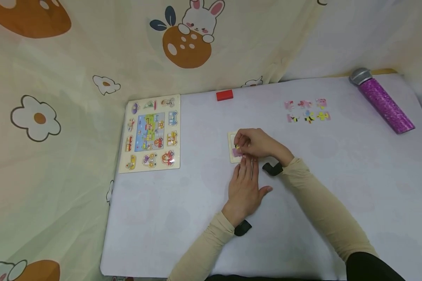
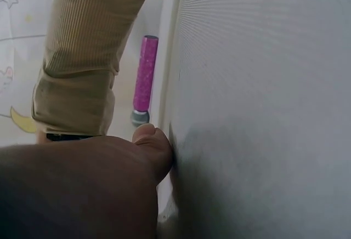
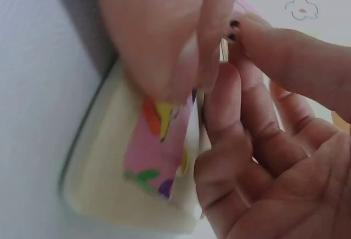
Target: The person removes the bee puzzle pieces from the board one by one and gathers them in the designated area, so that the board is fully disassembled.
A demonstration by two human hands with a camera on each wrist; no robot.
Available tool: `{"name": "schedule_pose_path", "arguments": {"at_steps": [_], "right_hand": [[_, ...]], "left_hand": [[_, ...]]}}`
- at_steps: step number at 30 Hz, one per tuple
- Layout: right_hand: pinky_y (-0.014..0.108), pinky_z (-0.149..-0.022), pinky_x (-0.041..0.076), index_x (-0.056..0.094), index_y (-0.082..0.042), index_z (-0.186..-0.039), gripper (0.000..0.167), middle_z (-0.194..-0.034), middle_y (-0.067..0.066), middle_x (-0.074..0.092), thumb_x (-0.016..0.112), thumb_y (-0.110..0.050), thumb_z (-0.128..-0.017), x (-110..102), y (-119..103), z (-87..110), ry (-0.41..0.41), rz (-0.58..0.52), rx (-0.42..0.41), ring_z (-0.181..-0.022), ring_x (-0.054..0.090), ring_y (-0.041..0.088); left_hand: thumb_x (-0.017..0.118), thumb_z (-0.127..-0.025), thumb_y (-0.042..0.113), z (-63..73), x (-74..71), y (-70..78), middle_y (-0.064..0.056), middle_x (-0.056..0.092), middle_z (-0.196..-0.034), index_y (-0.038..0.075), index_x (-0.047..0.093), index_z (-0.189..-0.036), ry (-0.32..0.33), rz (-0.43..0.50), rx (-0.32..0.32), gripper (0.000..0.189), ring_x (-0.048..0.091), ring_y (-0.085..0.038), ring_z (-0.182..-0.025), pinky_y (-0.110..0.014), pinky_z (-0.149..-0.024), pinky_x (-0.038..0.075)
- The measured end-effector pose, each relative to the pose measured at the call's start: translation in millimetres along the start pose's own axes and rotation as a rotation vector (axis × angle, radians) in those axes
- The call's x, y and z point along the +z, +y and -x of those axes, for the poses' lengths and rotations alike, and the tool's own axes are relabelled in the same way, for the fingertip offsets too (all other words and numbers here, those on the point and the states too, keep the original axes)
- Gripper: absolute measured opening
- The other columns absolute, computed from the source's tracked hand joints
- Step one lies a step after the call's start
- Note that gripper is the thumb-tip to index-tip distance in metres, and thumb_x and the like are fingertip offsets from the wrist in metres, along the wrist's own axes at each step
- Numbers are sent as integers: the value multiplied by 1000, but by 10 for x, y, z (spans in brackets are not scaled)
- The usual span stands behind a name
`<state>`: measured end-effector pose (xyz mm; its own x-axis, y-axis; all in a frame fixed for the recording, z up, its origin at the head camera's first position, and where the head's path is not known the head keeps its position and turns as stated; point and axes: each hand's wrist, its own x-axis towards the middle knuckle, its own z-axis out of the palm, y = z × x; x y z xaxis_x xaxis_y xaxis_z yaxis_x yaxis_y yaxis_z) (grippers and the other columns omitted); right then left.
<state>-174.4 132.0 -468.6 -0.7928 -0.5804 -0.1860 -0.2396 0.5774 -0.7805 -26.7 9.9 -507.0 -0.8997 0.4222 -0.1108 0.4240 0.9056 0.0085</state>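
A small cream puzzle frame [image 1: 231,157] lies on the white table at the centre. Inside it is a pink puzzle piece [image 3: 153,159] with yellow, orange and green printing. My left hand [image 1: 244,191] lies flat with straight fingers; its fingertips press on the piece in the right wrist view. Over the frame, my right hand [image 1: 258,141] pinches a small puzzle piece [image 3: 234,29] between thumb and curled forefinger. Mostly hidden by the fingers, that piece shows only black dots and a pink edge. In the left wrist view, the left hand [image 2: 104,181] shows its thumb near the tabletop.
Several loose puzzle pieces [image 1: 307,111] lie in two rows at the back right. A glittery pink microphone [image 1: 387,103] rests farther right. At the left lies a vehicle puzzle board [image 1: 123,166]. A red block [image 1: 224,95] sits by the back edge.
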Motion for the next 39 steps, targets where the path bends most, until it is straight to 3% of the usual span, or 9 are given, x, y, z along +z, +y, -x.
{"name": "schedule_pose_path", "arguments": {"at_steps": [4, 10, 18, 23, 27, 33, 39], "right_hand": [[32, -80, 55, 67, -8, -114, 19, -103, 10, 73, 76, -8, -97, -41, 63, 64, 49, -63, 6, -90, 71, 22], [25, -67, 59, 62, -1, -126, 28, -111, 20, 71, 71, -6, -100, -193, 226, 213, 135, -254, 55, -80, 77, 24], [17, -77, 56, 74, -3, -120, 26, -111, 17, 79, 76, -20, -100, -431, 547, 504, 357, -293, 169, -83, 80, 16], [13, -81, 54, 70, -4, -126, 38, -104, -1, 79, 83, -22, -95, -575, 687, 712, 480, -350, 219, -86, 76, -1], [11, -79, 53, 70, -4, -126, 45, -93, -17, 76, 88, -22, -90, -647, 782, 824, 547, -374, 266, -84, 74, -5], [10, -77, 53, 73, -1, -124, 44, -90, -17, 81, 89, -22, -89, -721, 929, 936, 585, -355, 284, -80, 75, -6], [6, -79, 49, 75, -4, -127, 49, -90, -31, 75, 91, -27, -87, -788, 986, 1032, 586, -265, 303, -81, 72, -14]], "left_hand": [[39, -105, 72, -1, -8, -4, -20, 17, -177, 1, 17, -169, -4, 7, 0, 98, 20, -32, -165, -40, -131, 22], [39, -104, 73, -11, -13, -18, -19, 12, -178, 2, 16, -169, -11, 13, -1, 99, 19, -32, -165, -40, -130, 24], [41, -104, 72, -23, -58, -42, -19, 10, -178, 0, 17, -169, -50, 73, -8, 100, 19, -32, -165, -41, -130, 25], [42, -106, 69, -42, -73, -97, -16, 16, -178, 1, 21, -168, -36, 110, -6, 94, 25, -29, -163, -40, -129, 27], [43, -107, 67, -49, -85, -144, -14, 22, -176, 3, 24, -168, -17, 147, -4, 91, 30, -26, -160, -38, -127, 29], [46, -107, 64, -51, -99, -180, -13, 24, -176, 4, 24, -168, -21, 206, 2, 89, 30, -25, -159, -38, -127, 29], [48, -107, 63, -49, -91, -187, -13, 25, -176, 3, 23, -168, -9, 197, 15, 90, 30, -25, -159, -40, -125, 30]]}}
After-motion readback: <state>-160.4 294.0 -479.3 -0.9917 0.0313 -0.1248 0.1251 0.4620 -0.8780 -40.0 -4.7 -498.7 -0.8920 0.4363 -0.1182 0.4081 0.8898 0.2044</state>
